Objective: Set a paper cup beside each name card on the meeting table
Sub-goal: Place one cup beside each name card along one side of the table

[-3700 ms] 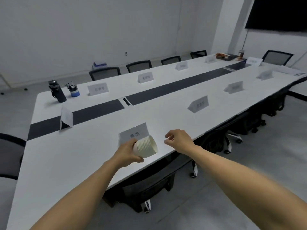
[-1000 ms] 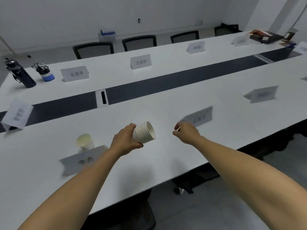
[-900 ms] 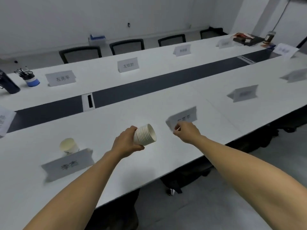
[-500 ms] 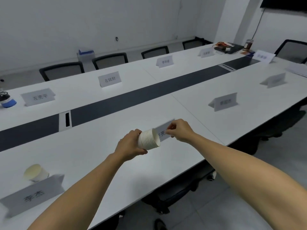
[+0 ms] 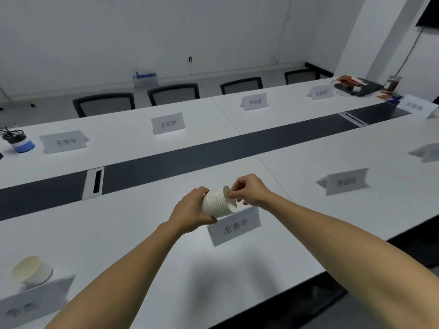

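Note:
My left hand grips a stack of white paper cups, held on its side with the mouths pointing right. My right hand pinches the rim of the outermost cup at the stack's open end. Both hands hover just above a white name card near the front edge of the long white meeting table. One paper cup stands upright behind another name card at the lower left. More name cards stand along the table's near side to the right.
Name cards line the far side of the table, with black chairs behind them. A dark strip with a cable slot runs down the table's middle. A blue pen pot stands far left, and clutter with a jar lies far right.
The view has shifted right along the table, bringing the second name card under my hands. My right hand has closed in on the stack and now pinches the outer cup's rim.

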